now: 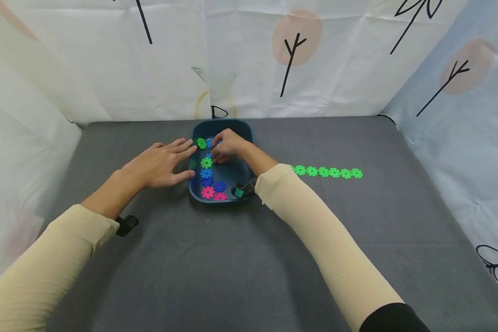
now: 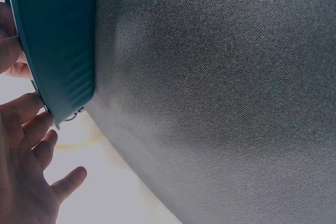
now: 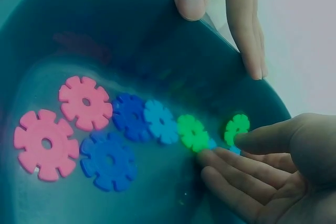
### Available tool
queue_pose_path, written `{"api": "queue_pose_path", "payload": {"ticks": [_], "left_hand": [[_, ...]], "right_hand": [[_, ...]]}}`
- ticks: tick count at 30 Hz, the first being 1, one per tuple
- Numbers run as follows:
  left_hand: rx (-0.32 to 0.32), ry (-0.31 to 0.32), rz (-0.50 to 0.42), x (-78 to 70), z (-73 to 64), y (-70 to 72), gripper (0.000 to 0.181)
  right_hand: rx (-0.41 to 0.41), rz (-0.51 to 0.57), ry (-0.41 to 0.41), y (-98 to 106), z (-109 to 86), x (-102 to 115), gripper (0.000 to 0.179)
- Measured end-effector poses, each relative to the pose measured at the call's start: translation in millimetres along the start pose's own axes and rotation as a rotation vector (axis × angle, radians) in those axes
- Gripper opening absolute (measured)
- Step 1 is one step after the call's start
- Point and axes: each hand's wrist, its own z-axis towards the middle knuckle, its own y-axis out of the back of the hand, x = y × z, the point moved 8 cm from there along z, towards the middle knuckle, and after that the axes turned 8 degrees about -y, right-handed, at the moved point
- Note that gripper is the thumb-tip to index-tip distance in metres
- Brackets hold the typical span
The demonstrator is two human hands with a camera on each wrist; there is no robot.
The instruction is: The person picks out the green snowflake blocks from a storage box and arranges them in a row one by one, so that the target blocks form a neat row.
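Observation:
A dark blue plastic basin [image 1: 236,173] holds notched plastic discs. Pink discs [image 3: 85,102] and blue discs [image 3: 108,161] lie towards its near end, with a light blue disc [image 3: 160,121] and a green disc [image 3: 192,132] farther along. Another green disc [image 1: 201,143] lies near the far left corner. My left hand [image 1: 162,161] rests its extended fingers and thumb against the basin's left rim. Inside the basin, my right hand [image 1: 228,146] reaches down, fingertips right at the green disc, thumb overlapping the far green one in the right wrist view. A gap shows between thumb and fingers.
To the right of the basin, a row of green discs [image 1: 323,172] lies on the grey cloth-covered table [image 1: 216,267], partly hidden behind my right forearm. A white printed curtain [image 1: 240,60] hangs along the table's back edge and both sides.

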Motion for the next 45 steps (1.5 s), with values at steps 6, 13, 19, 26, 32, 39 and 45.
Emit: {"api": "queue_pose_path", "payload": {"ticks": [6, 13, 19, 26, 32, 39, 45], "left_hand": [[-0.004, 0.001, -0.014, -0.2, -0.1, -0.2, 0.072], [-0.008, -0.006, -0.018, -1.1, -0.3, 0.5, 0.073], [-0.008, -0.008, -0.014, 0.0, -0.1, 0.4, 0.073], [0.003, -0.002, -0.019, 0.2, -2.2, 0.5, 0.072], [0.004, -0.002, -0.02, 0.5, -3.2, 0.7, 0.072], [-0.003, -0.007, -0.018, 2.1, -2.3, -0.3, 0.072], [-0.008, -0.009, -0.015, 2.0, -3.5, 1.1, 0.072]], "right_hand": [[0.046, 0.055, -0.038, -6.9, -1.0, -2.2, 0.042], [0.078, 0.117, -0.052, -14.5, 0.5, -3.4, 0.045], [0.096, 0.121, -0.068, -21.1, 3.5, -4.8, 0.05], [0.114, 0.134, -0.068, -31.6, 2.7, -4.0, 0.053], [0.137, 0.123, -0.059, -36.4, 1.7, -1.7, 0.053], [0.176, 0.134, -0.057, -38.3, 1.6, -0.8, 0.052], [0.172, 0.108, -0.051, -39.0, 0.1, 1.8, 0.051]]}}
